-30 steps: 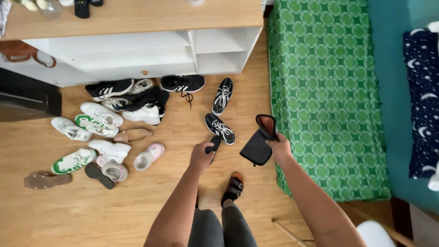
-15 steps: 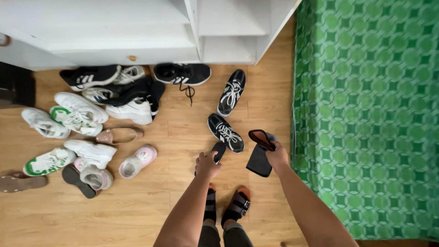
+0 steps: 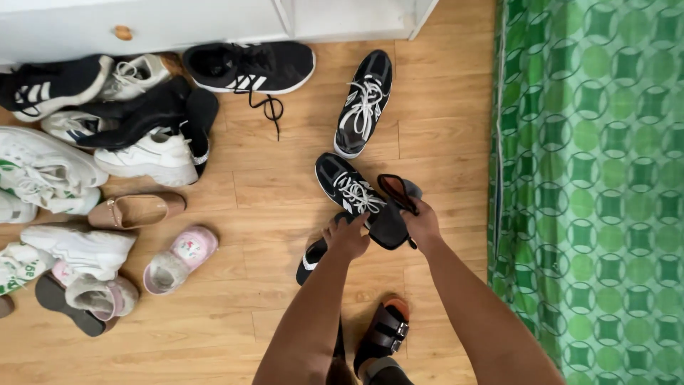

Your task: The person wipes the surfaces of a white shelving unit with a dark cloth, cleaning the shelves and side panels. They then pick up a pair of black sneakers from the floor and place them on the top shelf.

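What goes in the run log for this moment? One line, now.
left hand: holds black shoe | right hand: holds dark shoe | below: black sneaker on wooden floor

Beneath you, a light wooden floor (image 3: 242,207) carries scattered shoes. Black sneakers (image 3: 249,65) lie near a white shelf unit (image 3: 214,18); white trainers (image 3: 146,157) cluster left.

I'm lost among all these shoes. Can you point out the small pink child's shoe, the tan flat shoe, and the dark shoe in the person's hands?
Pink child's shoe (image 3: 179,258), head view, its upper.
Tan flat shoe (image 3: 135,209), head view, its insole.
Dark shoe (image 3: 390,217), head view, its side, below the opening.
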